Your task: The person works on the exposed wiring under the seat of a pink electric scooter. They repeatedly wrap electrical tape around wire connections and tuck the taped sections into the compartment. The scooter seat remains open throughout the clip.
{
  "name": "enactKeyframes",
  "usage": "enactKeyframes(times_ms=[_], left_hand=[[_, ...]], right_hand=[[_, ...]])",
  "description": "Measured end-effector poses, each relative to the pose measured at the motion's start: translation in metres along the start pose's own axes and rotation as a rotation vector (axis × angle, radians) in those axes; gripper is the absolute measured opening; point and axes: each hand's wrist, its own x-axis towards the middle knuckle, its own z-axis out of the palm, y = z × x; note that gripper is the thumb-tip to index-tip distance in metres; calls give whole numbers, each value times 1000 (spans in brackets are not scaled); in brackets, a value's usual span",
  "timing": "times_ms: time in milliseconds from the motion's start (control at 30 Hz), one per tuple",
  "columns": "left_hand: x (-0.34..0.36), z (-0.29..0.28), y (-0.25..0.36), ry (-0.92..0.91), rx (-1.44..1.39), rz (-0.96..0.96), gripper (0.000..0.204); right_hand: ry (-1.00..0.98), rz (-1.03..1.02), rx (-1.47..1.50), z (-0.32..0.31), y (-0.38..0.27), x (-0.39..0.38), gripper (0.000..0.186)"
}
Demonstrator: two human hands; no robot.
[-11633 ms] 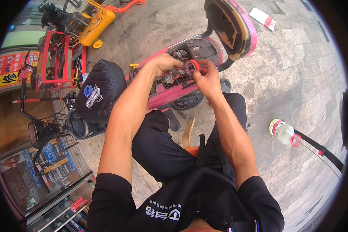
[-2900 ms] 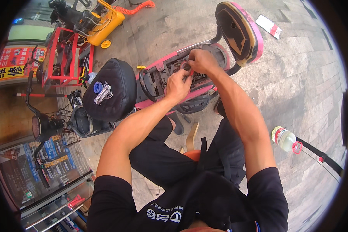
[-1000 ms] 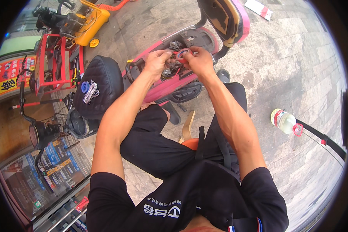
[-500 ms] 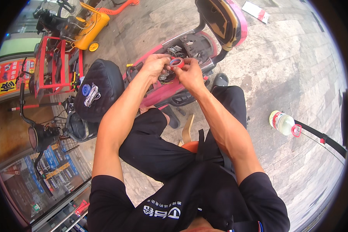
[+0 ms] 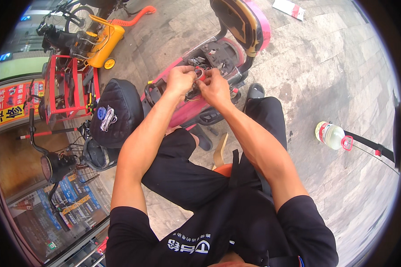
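Note:
A roll of red tape point(image 5: 200, 73) is pinched in the fingers of my right hand point(image 5: 215, 87). Close beside it, my left hand point(image 5: 181, 81) has its fingers pressed together; what they grip is too small to make out. Both hands are over the uncovered frame of a pink scooter point(image 5: 182, 115). Tangled wires point(image 5: 197, 61) show in its opening, partly covered by my fingers. Left of my left forearm, a black seat point(image 5: 120, 100) carries a blue tape roll point(image 5: 102, 113) and a bundle of pale cord point(image 5: 108, 119).
A black padded backrest point(image 5: 236, 22) rises from the scooter's far end. A yellow air compressor point(image 5: 104, 44) and a red rack of tools point(image 5: 69, 89) stand at far left. Another bike's handlebar point(image 5: 53, 167) is on the left. A bottle of pale liquid point(image 5: 332, 135) stands at right.
The whole view has shifted a little. The red tape roll is turned to a different angle in my fingers, and my two hands stay close together over the wires.

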Motion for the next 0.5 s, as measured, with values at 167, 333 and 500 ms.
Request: enactKeyframes(times_ms=[167, 333, 500], left_hand=[[-1, 0, 1, 12, 68, 71, 28], [-4, -4, -3, -13, 95, 101, 28], [-6, -4, -12, 89, 205, 140, 26]], right_hand=[[-12, -323, -17, 8, -1, 1, 16], [-8, -286, -140, -14, 2, 26, 21], [-339, -451, -452, -26, -5, 66, 17]])
